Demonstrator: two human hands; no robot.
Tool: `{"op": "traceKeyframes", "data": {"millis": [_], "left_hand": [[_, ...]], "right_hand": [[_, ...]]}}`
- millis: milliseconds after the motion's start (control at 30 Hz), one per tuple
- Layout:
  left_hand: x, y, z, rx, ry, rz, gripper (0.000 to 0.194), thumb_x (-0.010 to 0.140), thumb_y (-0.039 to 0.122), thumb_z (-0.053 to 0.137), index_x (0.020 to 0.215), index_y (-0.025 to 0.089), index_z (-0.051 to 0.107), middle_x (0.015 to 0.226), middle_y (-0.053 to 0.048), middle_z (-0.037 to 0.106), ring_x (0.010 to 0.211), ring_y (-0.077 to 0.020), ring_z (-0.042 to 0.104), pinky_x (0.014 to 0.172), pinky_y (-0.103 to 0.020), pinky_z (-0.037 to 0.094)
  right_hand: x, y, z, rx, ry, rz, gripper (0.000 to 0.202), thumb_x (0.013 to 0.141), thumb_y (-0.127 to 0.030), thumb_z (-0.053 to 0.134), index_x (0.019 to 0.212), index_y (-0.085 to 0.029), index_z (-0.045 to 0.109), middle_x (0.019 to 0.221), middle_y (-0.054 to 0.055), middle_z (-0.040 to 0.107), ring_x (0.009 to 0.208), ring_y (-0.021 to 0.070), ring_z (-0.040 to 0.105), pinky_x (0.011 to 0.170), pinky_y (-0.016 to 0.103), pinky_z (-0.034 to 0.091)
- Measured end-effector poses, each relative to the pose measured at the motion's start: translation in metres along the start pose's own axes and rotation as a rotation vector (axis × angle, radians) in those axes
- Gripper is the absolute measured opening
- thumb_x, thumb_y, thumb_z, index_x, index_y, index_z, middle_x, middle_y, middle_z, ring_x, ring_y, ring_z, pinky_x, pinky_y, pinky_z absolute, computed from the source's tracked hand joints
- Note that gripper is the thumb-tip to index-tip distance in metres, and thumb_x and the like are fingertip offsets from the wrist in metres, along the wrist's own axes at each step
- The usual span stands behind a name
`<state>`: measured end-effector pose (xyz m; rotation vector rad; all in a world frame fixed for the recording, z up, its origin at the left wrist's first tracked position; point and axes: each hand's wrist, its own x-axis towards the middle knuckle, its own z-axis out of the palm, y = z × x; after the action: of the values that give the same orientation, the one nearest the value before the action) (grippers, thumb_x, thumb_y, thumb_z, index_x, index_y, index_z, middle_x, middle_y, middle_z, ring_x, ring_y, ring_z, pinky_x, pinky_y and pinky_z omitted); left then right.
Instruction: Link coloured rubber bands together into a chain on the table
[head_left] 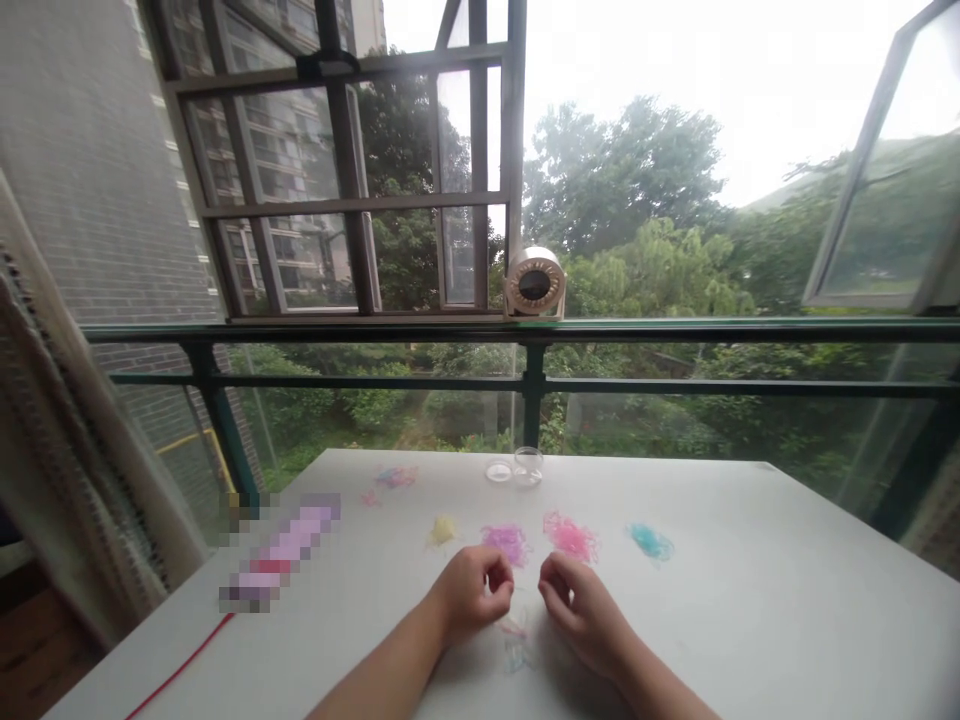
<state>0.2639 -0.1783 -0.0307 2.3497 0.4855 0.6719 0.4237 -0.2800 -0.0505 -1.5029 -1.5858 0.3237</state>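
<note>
My left hand is curled just above the white table, thumb and fingertips drawn together. Facing it across a small gap, my right hand is pinched in the same way. Whatever either hand holds is too small or hidden to make out. Beyond them lie a pile of purple elastic bands and a pile of pink elastic bands. A yellow pile sits to the left, and a blue pile to the right. Between my forearms, a few loose pale bands are on the tabletop.
A clear round container and its lid stand near the table's far edge. Mixed bands lie at back left. A blurred purple object with a red cord is on the left. A small fan sits on the railing.
</note>
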Motion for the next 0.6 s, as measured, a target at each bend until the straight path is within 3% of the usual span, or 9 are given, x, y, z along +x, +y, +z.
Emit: {"op": "traceKeyframes", "data": {"millis": [233,600], "left_hand": [[0.0,0.002,0.0024,0.038,-0.019,-0.001,0.006,0.065,0.015,0.051,0.065,0.014,0.057,0.059,0.0,0.056,0.055,-0.0089,0.048,0.054,-0.02,0.035],[0.0032,0.0026,-0.0034,0.037,-0.083,0.046,0.008,0.069,0.017,0.049,0.066,0.014,0.056,0.059,0.001,0.053,0.056,-0.0085,0.046,0.055,-0.02,0.035]], "right_hand": [[-0.0013,-0.001,0.0045,-0.022,-0.07,-0.01,0.006,0.07,-0.014,0.05,0.067,-0.018,0.047,0.056,-0.004,0.044,0.051,0.0092,0.038,0.049,0.021,0.03],[0.0012,-0.0068,-0.0009,-0.166,-0.018,-0.073,0.005,0.074,-0.013,0.05,0.073,-0.017,0.053,0.065,0.0,0.055,0.059,0.0108,0.045,0.056,0.022,0.033]]}}
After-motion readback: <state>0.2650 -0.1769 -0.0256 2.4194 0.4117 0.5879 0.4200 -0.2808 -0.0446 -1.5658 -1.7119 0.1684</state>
